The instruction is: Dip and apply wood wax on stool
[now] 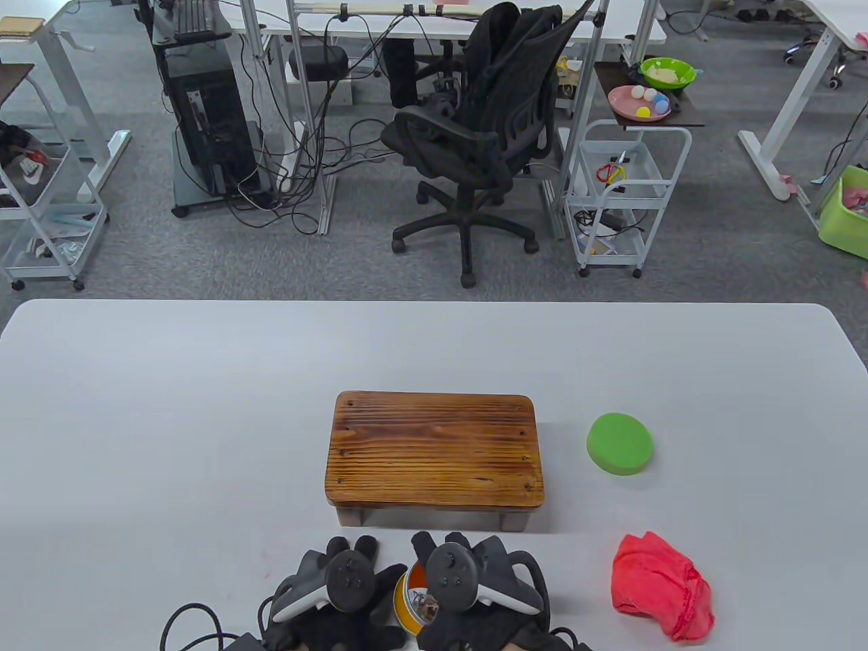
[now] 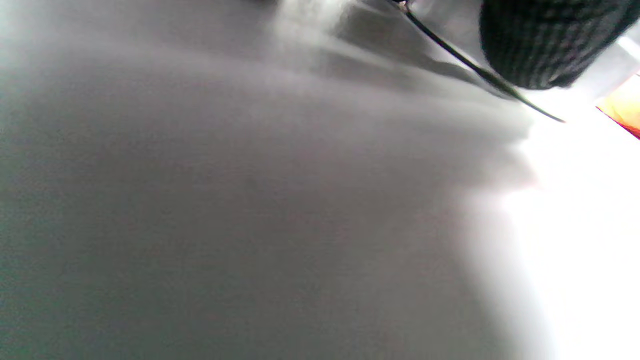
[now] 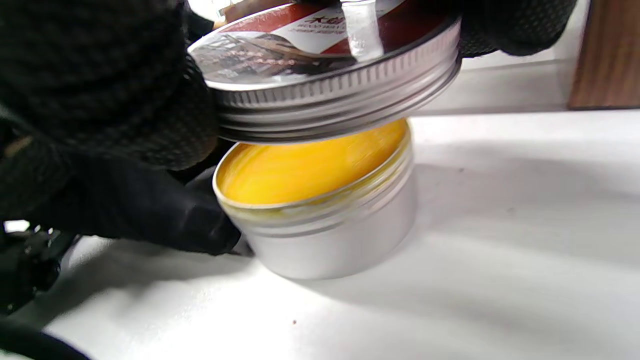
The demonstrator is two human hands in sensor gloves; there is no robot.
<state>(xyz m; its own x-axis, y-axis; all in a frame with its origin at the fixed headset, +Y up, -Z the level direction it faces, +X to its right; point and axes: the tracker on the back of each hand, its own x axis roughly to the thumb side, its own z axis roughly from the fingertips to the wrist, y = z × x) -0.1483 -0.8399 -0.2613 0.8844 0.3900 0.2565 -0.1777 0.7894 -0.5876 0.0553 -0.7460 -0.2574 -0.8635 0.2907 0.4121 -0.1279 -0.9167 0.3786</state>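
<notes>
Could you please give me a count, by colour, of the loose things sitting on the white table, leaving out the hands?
Brown: 1, the wooden stool
Green: 1, the round sponge
Red: 1, the crumpled cloth
Silver: 2, the wax tin and its lid, lifted off above it
Total: 5

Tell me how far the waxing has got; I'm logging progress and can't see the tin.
Done: the lid is off the wax tin, yellow wax exposed. In hand: the right hand holds the lid above it while the left hand steadies the tin. Left: the green sponge lies untouched, so no dipping or rubbing on the stool yet.
</notes>
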